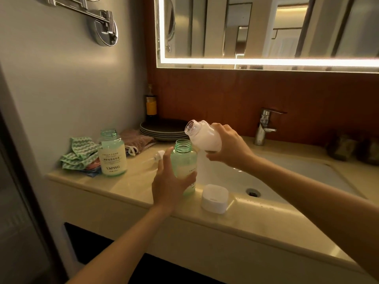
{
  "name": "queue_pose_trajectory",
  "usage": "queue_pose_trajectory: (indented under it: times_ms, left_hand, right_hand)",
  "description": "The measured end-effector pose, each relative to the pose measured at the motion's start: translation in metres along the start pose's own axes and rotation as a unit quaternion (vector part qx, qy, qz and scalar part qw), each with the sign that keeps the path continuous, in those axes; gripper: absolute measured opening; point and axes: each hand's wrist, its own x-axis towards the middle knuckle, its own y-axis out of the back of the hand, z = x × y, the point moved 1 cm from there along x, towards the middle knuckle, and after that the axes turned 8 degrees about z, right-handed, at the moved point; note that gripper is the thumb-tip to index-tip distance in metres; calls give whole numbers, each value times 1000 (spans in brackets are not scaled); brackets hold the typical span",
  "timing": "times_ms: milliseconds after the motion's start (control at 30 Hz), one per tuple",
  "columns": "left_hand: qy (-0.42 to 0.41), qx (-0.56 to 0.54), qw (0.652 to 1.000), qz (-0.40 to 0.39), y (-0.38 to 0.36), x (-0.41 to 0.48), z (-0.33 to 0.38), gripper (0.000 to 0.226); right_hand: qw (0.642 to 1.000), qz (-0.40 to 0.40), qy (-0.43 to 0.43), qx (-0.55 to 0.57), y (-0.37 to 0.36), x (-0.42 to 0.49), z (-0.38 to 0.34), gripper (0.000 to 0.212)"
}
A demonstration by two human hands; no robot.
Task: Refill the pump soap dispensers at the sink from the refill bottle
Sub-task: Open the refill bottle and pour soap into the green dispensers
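Observation:
My left hand [167, 182] grips a green-tinted dispenser bottle [183, 160] standing on the counter edge, its neck open and pale liquid in its lower part. Just above and to its right, my right hand [227, 147] holds the clear refill bottle [202, 136] tilted, its open mouth pointing up and left; white soap fills its lower half. A second open dispenser bottle [111, 153], labelled YAPING, stands further left and is nearly full. A white pump head [159, 155] lies on the counter behind my left hand. A white cap [214, 198] sits by the basin.
The basin [266, 181] and chrome tap [264, 127] lie to the right. Stacked dark plates [162, 130], folded cloths [82, 154] and a dark bottle [151, 104] crowd the back-left counter. Two dark objects [352, 149] stand at the far right.

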Motion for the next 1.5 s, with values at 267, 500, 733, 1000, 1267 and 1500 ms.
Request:
queue_pose_trajectory:
  times_ms: [267, 500, 733, 1000, 1267, 1500]
  left_hand:
    - [-5, 2, 1000, -3, 0, 0, -3, 90]
    - [-4, -6, 1000, -2, 1, -1, -3, 90]
    - [-8, -9, 1000, 0, 1, -1, -3, 90]
    - [-2, -8, 1000, -3, 0, -1, -3, 90]
    - [-2, -11, 1000, 2, 0, -2, -2, 90]
    - [-2, -12, 1000, 2, 0, -2, -3, 91]
  right_hand:
    - [992, 2, 48, -120, 7, 14, -4, 83]
    - [983, -4, 70, -172, 12, 17, -7, 81]
    - [978, -7, 82, -191, 15, 17, -8, 80]
    - [975, -11, 85, -206, 16, 18, -9, 81]
    - [974, -13, 81, -210, 19, 18, -8, 81]
    - [974, -15, 80, -213, 18, 17, -7, 81]
